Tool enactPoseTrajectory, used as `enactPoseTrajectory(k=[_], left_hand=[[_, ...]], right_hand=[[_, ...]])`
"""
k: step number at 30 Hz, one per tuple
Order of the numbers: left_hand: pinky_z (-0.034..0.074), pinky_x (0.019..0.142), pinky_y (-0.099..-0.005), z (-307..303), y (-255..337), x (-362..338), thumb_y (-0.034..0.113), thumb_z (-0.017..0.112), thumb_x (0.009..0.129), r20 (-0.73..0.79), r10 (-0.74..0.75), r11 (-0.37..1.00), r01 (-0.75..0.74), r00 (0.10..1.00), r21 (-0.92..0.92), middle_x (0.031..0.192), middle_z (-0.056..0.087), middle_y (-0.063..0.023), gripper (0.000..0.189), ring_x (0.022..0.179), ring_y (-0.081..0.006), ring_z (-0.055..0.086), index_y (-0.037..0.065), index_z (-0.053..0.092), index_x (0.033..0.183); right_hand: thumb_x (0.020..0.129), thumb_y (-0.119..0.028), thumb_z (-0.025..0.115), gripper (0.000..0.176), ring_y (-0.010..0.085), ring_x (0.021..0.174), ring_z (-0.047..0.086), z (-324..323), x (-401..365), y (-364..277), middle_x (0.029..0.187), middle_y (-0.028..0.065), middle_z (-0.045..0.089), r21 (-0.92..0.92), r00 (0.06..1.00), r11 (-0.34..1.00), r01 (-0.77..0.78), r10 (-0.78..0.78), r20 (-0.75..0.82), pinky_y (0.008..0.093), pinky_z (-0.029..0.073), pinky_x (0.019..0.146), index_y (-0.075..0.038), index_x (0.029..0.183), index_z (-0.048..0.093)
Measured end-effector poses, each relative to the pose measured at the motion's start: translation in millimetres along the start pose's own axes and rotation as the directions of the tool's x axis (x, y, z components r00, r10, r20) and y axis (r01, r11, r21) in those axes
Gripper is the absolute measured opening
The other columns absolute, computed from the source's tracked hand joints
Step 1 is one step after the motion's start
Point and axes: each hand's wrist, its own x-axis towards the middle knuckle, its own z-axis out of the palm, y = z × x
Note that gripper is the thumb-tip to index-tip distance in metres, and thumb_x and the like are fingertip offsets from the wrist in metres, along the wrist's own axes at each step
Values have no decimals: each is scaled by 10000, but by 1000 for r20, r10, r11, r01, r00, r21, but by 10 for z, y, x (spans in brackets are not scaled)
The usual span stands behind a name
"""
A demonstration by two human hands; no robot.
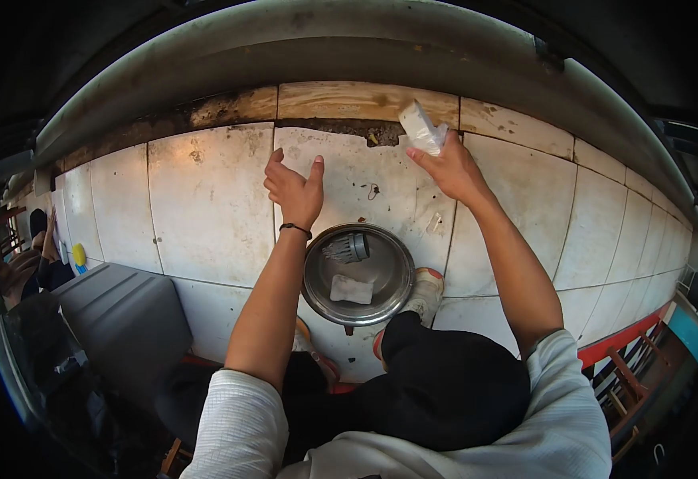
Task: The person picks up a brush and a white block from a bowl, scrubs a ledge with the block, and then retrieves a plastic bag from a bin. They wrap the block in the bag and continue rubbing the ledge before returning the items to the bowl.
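My right hand grips a white block-like packet that seems wrapped in thin plastic. It is raised near the tile ledge, by the broken, dirt-filled gap. My left hand, a dark band at its wrist, hovers over the tiles with fingers apart and nothing in it. Below and between my hands stands a round metal basin. Inside it lie a grey round brush, bristles facing left, and a white rectangular pad, perhaps a sponge or folded cloth.
White tiles with stains and small debris spread before me. My shoe is beside the basin. A grey box stands at left, near a yellow bottle-like object. Another person is at far left. Wooden furniture is at right.
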Motion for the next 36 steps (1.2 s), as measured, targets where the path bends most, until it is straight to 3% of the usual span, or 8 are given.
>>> enactPoseTrajectory(k=[4, 8, 12, 15, 18, 26, 29, 36], left_hand=[[350, 976, -529, -275, -891, 840, 459, 680, 839, -318, -246, 843, 364, 916, 396, 1305, 433, -172, 736, 1211, -375, 401, 57, 360, 1366], [301, 1033, -522, -468, -1281, 1254, 499, 565, 908, -270, -86, 790, 231, 959, 568, 1376, 402, -146, 651, 1288, -342, 359, 68, 370, 1354], [241, 1081, -513, -279, -1432, 1322, 552, 446, 936, -308, -116, 809, 270, 944, 522, 1474, 314, -117, 630, 1369, -310, 273, 103, 365, 1370], [235, 1083, -507, -272, -1316, 1297, 557, 406, 945, -303, -157, 764, 310, 940, 565, 1516, 262, -111, 630, 1387, -305, 245, 116, 352, 1392], [243, 1072, -512, -266, -1342, 1302, 556, 405, 948, -311, -120, 760, 289, 943, 583, 1521, 253, -115, 627, 1378, -307, 255, 118, 350, 1395], [255, 1045, -552, -240, -1392, 1318, 563, 424, 940, -330, -85, 754, 277, 940, 596, 1510, 284, -120, 630, 1362, -332, 277, 127, 352, 1390], [255, 1044, -555, -227, -1386, 1318, 564, 415, 941, -325, -80, 757, 270, 942, 596, 1510, 282, -125, 627, 1359, -336, 282, 128, 356, 1387], [248, 1046, -538, -254, -1387, 1314, 587, 373, 954, -293, -111, 735, 277, 950, 620, 1517, 255, -136, 641, 1361, -328, 269, 128, 336, 1399]], right_hand=[[830, -606, 652, 1020, 399, 1169, 592, -157, 341, 232, 1234, 354, 562, -270, 991, 960, -71, 98, 91, 398, 462, 986, 173, 1345, 241], [869, -515, 593, 952, 393, 1220, 556, -63, 780, 143, 1290, 341, 536, -314, 975, 935, -165, 203, 91, 397, 449, 1008, 176, 1367, 168], [873, -342, 572, 649, 398, 1154, 590, 104, 790, -185, 1216, 262, 617, -260, 996, 964, -51, 31, -81, 419, 461, 968, 21, 1375, 378], [865, -308, 582, 525, 409, 1134, 594, 313, 837, -168, 1178, 242, 639, 373, 940, 891, -259, 321, -114, 427, 461, 964, -40, 1307, 496], [867, -315, 597, 520, 397, 1094, 610, 579, 811, -91, 1196, 235, 638, 231, 862, 954, -191, 275, -426, 435, 475, 935, -45, 1302, 507], [795, -434, 772, 675, 434, 1038, 607, 709, 918, -144, 1047, 263, 595, -285, 920, 946, -154, 32, -391, 497, 508, 854, -31, 1270, 510], [860, -386, 716, 606, 463, 1018, 603, 786, 913, 36, 1058, 275, 602, -259, 868, 960, 108, -219, -447, 510, 507, 844, -15, 1280, 485], [890, -320, 677, 532, 467, 939, 619, 1154, 837, -62, 1065, 294, 622, -85, 789, 995, 43, -86, -609, 510, 509, 812, -31, 1300, 502]])
